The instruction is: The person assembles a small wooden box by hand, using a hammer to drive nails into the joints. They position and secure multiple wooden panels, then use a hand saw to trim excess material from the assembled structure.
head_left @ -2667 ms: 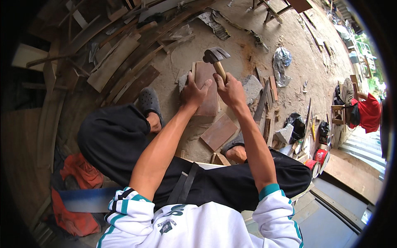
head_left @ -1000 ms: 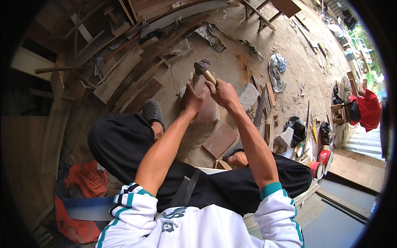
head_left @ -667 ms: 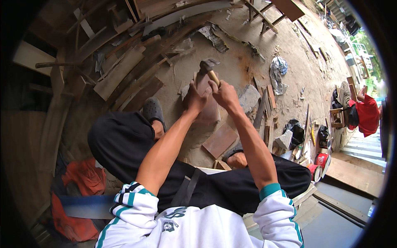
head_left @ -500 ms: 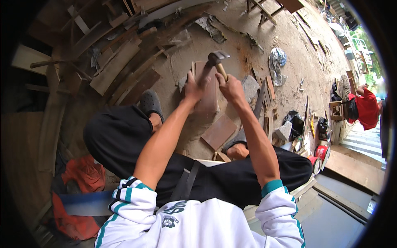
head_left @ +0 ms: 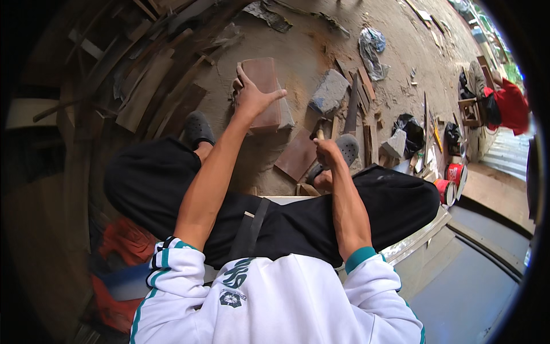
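My left hand (head_left: 256,98) grips a reddish-brown wooden block (head_left: 260,74) across its width, thumb stretched over to the right edge and fingers curled at the left edge. A grey stone-like piece (head_left: 286,114) shows partly from beneath the block's right side. In my right hand (head_left: 328,152), closed and lower down, is a hammer (head_left: 319,134) held by its light wooden handle. The hammer's dark head is seen end-on and only partly, close to my right shoe. A flat brown board (head_left: 297,156) lies on the ground between my hands and feet.
A rough grey concrete block (head_left: 329,92) lies right of the wooden block, near a long dark strip (head_left: 353,106). Wood offcuts (head_left: 146,94) are heaped at left. Black plastic bags, red cans (head_left: 446,191) and a person in red (head_left: 509,108) are at right.
The hammer has come down from above the wooden block to beside my right shoe, with my right hand drawn back toward me. My left hand stays at the block. The view has shifted.
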A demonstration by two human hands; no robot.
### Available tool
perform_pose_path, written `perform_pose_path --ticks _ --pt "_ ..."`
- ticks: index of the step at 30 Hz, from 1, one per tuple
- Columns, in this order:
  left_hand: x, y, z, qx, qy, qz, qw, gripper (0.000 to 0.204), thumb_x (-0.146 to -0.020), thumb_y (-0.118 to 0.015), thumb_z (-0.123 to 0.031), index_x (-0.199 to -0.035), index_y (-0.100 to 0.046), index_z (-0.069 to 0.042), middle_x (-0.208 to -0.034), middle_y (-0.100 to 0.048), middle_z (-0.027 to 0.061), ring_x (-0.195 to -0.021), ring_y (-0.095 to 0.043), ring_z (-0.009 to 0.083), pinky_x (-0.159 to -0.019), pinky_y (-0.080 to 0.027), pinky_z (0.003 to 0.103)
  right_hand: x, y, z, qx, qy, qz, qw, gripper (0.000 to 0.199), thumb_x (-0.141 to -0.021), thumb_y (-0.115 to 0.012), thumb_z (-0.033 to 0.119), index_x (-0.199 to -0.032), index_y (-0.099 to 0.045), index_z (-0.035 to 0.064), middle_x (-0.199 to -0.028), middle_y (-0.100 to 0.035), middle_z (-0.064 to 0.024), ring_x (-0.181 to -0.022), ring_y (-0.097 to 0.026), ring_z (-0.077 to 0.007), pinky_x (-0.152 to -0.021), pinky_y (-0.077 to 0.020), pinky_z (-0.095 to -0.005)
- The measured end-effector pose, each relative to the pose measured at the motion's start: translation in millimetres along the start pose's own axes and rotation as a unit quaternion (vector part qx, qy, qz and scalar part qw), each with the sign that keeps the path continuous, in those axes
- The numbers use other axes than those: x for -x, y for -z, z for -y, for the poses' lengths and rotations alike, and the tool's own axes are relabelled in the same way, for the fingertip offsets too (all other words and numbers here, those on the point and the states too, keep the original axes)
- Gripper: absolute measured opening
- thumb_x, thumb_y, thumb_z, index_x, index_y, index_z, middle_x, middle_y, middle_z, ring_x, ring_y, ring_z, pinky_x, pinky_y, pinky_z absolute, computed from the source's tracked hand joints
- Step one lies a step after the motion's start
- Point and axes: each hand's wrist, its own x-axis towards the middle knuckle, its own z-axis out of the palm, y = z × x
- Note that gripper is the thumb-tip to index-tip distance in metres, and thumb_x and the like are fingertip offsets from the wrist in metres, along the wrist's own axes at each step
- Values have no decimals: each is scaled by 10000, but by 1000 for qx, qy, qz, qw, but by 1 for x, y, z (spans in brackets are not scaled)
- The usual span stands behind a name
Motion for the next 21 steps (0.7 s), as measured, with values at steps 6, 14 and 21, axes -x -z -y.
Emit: perform_pose_path --ticks 6,14,21 --pt "5 -23 5 -78 42 -24 996 1384 -558 -865 -489 -1517 47 -83 -1473 -184 349 -1336 -320 478 -1031 -357 586 -38 -14 -42 -109 -46 10 993 226 -926 -578 247 -770 -508 98 -580 -462 -20 -445 -459 -190 -435 -461 -345" --pt "-13 31 88 8 -90 -69 994 1205 -585 -839 -349 -1514 -125 -63 -1378 -385 305 -1238 -464 420 -1025 -408 475 -41 3 -16 -226 -91 87 966 150 -919 -550 167 -833 -540 45 -606 -519 -32 -469 -519 -164 -427 -483 -307" --pt "20 57 114 254 -54 -6 966 1076 -654 -768 -291 -1515 -174 -40 -1326 -447 232 -1164 -505 285 -970 -425 365 -34 20 2 -300 -88 107 944 127 -882 -489 151 -881 -471 25 -619 -552 -99 -484 -540 -202 -446 -481 -348"
